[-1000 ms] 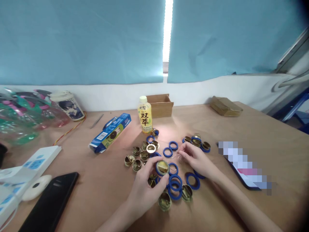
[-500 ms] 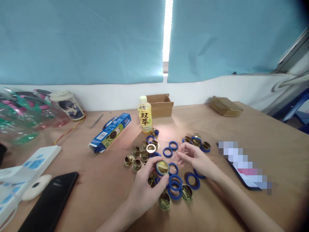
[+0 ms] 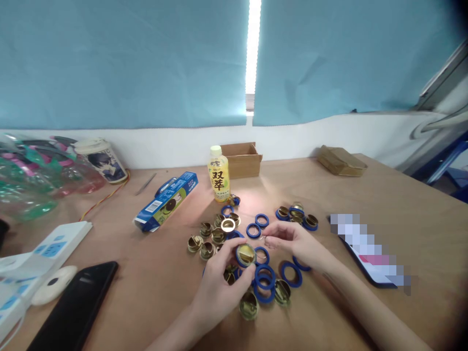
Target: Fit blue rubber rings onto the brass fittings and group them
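My left hand (image 3: 223,278) grips a round gold-coloured metal cap (image 3: 245,254) by its edge, between thumb and fingers, its hollow side facing me. A dark blue rim shows around it. My right hand (image 3: 292,241) is pinched at the fingertips on a thin wire ring (image 3: 262,238), partly covered by the fingers. Close by lie several blue rings (image 3: 262,220), some with thin wire in them. Blue rings (image 3: 265,277) overlap in front of the hands. Gold metal caps (image 3: 218,236) with a crossbar inside are grouped left of the hands, others (image 3: 248,305) nearer me.
A yellow drink bottle (image 3: 218,178) stands before an open cardboard box (image 3: 241,163). On the left are a blue carton (image 3: 166,201), a black phone (image 3: 75,307), a power strip (image 3: 47,251) and spray bottles (image 3: 32,180). A second phone (image 3: 365,256) lies right; a brown packet (image 3: 340,161) sits behind.
My right hand has shifted slightly left, and its fingertips have come together at the thin wire ring. The left hand keeps its hold on the metal cap, nearly still.
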Motion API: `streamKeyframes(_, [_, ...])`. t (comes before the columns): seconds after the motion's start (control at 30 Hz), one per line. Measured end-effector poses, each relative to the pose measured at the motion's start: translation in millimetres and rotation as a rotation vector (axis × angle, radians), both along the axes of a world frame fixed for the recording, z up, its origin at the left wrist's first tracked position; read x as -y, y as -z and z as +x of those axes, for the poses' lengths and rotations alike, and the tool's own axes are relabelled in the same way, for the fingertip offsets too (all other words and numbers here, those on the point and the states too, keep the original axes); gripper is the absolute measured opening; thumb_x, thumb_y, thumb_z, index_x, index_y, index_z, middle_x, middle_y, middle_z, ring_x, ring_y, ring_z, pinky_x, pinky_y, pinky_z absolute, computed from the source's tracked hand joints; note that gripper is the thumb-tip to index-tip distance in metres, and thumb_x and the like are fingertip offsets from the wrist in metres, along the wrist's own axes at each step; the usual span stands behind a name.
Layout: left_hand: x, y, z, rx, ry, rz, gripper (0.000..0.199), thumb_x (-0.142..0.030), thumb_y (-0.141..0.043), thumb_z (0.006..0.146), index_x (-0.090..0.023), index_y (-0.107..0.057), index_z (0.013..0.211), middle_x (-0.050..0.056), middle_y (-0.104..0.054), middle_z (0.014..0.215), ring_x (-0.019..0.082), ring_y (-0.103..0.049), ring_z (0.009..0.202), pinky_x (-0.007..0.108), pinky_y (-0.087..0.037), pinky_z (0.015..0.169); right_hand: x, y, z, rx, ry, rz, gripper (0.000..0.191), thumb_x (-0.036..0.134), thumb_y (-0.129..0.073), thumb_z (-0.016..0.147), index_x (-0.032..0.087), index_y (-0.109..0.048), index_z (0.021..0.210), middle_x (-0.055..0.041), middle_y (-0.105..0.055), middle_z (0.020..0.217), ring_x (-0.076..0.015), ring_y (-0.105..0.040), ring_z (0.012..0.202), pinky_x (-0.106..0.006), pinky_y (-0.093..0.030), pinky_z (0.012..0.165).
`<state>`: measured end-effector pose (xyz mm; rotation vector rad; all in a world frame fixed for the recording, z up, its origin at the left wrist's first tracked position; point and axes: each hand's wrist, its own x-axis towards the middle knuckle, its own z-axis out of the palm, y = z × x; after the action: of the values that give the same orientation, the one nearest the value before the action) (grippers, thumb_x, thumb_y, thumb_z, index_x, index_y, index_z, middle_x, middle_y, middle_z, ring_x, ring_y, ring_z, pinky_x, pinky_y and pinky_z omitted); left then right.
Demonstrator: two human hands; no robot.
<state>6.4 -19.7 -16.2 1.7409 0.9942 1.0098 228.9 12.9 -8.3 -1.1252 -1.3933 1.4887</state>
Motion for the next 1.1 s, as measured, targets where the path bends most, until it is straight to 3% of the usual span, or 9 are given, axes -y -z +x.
streamKeyframes(0.37, [0.0, 0.3, 0.5, 0.001, 0.003, 0.0, 0.032, -0.018, -0.06, 0.088, -0.024, -0.053, 0.119, 0.004, -0.072, 0.102, 0.02, -0.071, 0.093, 0.027, -0.058, 0.08, 0.8, 5.0, -1.9, -0.042, 0.03, 0.024, 0.035, 0.047, -0.078, 0.077, 0.02, -0.062, 0.089, 0.0009, -0.065, 0.082, -0.0132, -0.062, 0.072, -0.029, -0.048, 0.071])
streamKeyframes(0.67, [1.3, 2.2, -1.2, -0.011, 0.007, 0.0, 0.033, -0.018, -0.06, 0.089, -0.025, -0.053, 0.12, 0.003, -0.072, 0.103, 0.02, -0.071, 0.093, 0.028, -0.058, 0.083, 1.5, 5.2, -3.6, 0.022, 0.027, -0.046, 0.045, 0.057, -0.074, 0.077, 0.018, -0.059, 0.093, 0.002, -0.064, 0.067, -0.0129, -0.06, 0.059, -0.027, -0.047, 0.058])
streamKeyframes(1.1, [0.0, 1.8, 1.8, 0.034, -0.023, -0.018, 0.036, -0.02, -0.067, 0.084, -0.023, -0.055, 0.117, 0.004, -0.073, 0.102, 0.021, -0.072, 0.092, 0.03, -0.059, 0.083, 1.4, 4.0, -4.8, 0.072, -0.007, 0.026, 0.05, 0.065, -0.065, 0.081, 0.017, -0.061, 0.069, 0.0019, -0.057, 0.059, -0.0105, -0.05, 0.052, -0.024, -0.038, 0.052])
